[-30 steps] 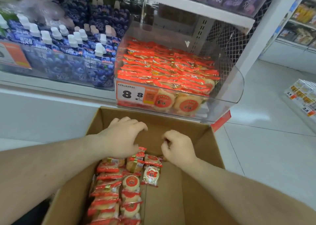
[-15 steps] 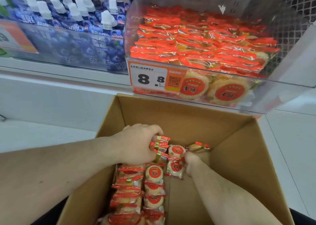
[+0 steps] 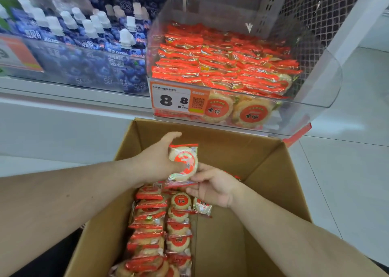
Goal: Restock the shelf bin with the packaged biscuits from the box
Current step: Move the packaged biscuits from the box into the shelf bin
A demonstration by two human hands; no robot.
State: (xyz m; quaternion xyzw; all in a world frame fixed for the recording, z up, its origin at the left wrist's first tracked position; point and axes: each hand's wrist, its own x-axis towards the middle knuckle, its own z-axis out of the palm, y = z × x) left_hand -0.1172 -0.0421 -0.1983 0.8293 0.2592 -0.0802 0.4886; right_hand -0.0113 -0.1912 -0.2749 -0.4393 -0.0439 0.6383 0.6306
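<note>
Taking the open brown cardboard box [image 3: 263,171] as the landmark: directly above its far wall sits the clear plastic shelf bin [image 3: 315,100], already holding many rows of red-wrapped round biscuit packets [image 3: 221,66] up to roughly its front lip, with a white and orange price label [image 3: 179,100] on its front. Inside the box, two columns of the same packaged biscuits [image 3: 160,230] still run along its left half, while its right half shows bare cardboard floor. Over the far end of the box, the left hand [image 3: 155,163] grips a small stack of packets [image 3: 184,163], fingers curled round its far edge and thumb pressing its face; the right hand [image 3: 212,186] pinches the stack's lower edge from beneath. I judge the restocking well under way: this handful is lifted but not yet in the bin, and a good share remains in the box.
</note>
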